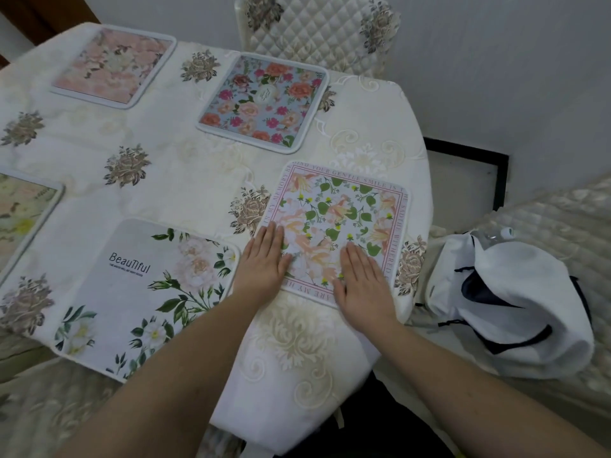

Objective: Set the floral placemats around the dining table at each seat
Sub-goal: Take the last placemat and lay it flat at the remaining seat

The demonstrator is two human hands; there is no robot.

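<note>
Both hands lie flat, fingers straight and together, on the pink-bordered placemat (334, 226) near the right end of the table (185, 173): the left hand (264, 259) presses its near left corner, partly over the edge onto the cloth, and the right hand (362, 282) presses its near right part. This mat, printed with green leaves, peach flowers and a line of lettering round its border, sits turned at a slight angle to the table edge. Just to its left lies the "Beautiful" placemat (145, 292) with white flowers, reaching the near edge. Across from them the blue rose placemat (264, 102) lies in front of the quilted chair (317, 24), and the pale pink placemat (114, 64) lies further left on the far side. A fifth, greenish placemat (23, 209) is cut off by the left border of the view. The table carries a cream embroidered tablecloth (294, 345) that hangs over the near edge. To the right, on a quilted seat (562, 219), rests a white drawstring bag (515, 302) with dark cords
</note>
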